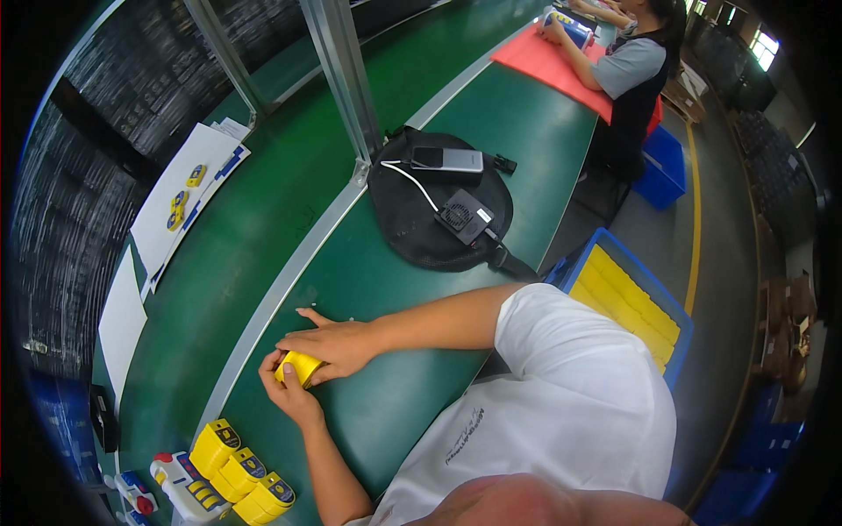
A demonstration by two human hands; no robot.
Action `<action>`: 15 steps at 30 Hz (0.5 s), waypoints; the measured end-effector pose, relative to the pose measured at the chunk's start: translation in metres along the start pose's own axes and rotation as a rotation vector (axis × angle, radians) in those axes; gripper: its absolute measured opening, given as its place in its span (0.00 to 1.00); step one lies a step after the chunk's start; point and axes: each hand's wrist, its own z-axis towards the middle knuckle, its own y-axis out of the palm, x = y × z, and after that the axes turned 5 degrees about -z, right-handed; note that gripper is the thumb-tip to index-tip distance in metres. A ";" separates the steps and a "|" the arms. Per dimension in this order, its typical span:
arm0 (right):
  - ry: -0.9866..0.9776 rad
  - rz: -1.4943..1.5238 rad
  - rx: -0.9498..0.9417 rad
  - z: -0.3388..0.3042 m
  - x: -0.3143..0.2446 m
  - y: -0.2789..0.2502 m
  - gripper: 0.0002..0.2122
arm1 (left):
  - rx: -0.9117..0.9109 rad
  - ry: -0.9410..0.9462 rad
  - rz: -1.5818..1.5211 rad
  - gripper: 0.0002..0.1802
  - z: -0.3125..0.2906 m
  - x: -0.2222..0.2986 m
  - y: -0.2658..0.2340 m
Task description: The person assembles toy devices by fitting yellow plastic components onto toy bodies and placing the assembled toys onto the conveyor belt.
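Observation:
My left hand [292, 396] is closed around a small yellow plastic piece [300, 368], low over the green worktop. My right hand [344, 348] lies against the same piece from the far right side, its fingers bent onto it and its thumb or a finger sticking out. The hands hide much of the piece, so its full shape cannot be made out. To the near left stand several short stacks of yellow plastic pieces with dark labels [239, 473]. Beside these stacks lies a white toy-like device with yellow, blue and red parts [187, 488].
A round black pouch [403, 237] carries a power bank [447, 159] and a cabled black device [465, 216]. A metal post [342, 79] rises from the bench. White sheets [162, 188] hold yellow pieces. A blue crate [684, 342] contains yellow pieces. A co-worker [636, 70] handles something blue over a red mat [544, 66].

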 end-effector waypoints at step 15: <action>0.006 -0.038 0.087 -0.002 0.000 0.003 0.32 | -0.009 0.030 0.089 0.13 0.002 0.006 0.001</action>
